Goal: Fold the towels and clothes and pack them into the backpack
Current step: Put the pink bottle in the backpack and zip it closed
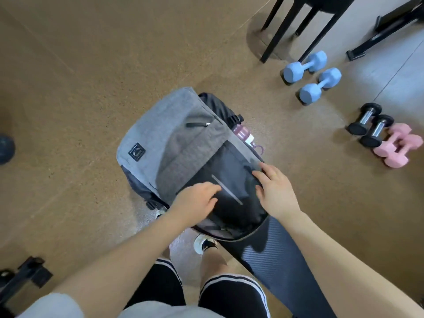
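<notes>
A grey backpack point(160, 136) lies on the brown floor in the middle of the head view, its opening towards me. A dark folded garment point(231, 180) with a pale stripe lies across its open mouth. My left hand point(197, 200) rests on the garment's near left part with relaxed fingers. My right hand point(275, 189) lies flat on the garment's right edge, fingers spread. A pink bottle point(242, 131) sticks out of the backpack's side pocket. What lies inside the bag under the garment is hidden.
A dark rolled mat point(275, 260) lies by my right leg. Blue dumbbells point(312, 76), black dumbbells point(369, 127) and pink dumbbells point(399, 145) stand at the right. Black stool legs point(298, 24) are at the back, a dark ball point(5, 149) at the left edge.
</notes>
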A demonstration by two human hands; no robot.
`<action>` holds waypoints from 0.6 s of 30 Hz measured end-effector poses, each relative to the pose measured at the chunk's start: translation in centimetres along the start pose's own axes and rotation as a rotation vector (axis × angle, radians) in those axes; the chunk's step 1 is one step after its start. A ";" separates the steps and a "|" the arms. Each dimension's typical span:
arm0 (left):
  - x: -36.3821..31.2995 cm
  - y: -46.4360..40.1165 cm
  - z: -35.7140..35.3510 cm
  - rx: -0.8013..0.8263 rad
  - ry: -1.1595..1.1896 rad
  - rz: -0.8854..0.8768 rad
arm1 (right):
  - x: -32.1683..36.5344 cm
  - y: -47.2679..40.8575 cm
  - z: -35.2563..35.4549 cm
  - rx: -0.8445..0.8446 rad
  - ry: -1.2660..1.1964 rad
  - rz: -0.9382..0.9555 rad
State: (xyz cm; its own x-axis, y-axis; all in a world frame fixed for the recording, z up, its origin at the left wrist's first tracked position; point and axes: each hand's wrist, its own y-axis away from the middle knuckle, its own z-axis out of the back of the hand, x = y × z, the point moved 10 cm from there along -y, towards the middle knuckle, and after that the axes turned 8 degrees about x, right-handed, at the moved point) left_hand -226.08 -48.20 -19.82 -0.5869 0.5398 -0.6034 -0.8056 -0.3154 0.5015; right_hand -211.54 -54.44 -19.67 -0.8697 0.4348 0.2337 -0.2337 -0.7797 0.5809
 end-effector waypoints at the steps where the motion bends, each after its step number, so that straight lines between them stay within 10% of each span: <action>1: 1.8 -0.6 2.6 -0.094 -0.054 0.004 | 2.4 -1.6 -0.1 0.001 0.001 0.066; 7: 13.0 -6.0 9.0 0.057 -0.585 0.274 | 11.2 -11.2 -1.5 0.047 0.020 0.093; 18: 18.6 -11.2 6.5 0.236 -0.603 0.271 | 9.5 -17.7 -6.6 0.260 0.017 -0.115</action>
State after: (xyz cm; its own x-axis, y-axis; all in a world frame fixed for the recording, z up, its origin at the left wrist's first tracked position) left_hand -227.47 -29.60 -32.62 -0.5628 0.8263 -0.0230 -0.5576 -0.3590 0.7484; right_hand -218.55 -39.47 -32.87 -0.8516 0.5043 0.1431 -0.2134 -0.5829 0.7840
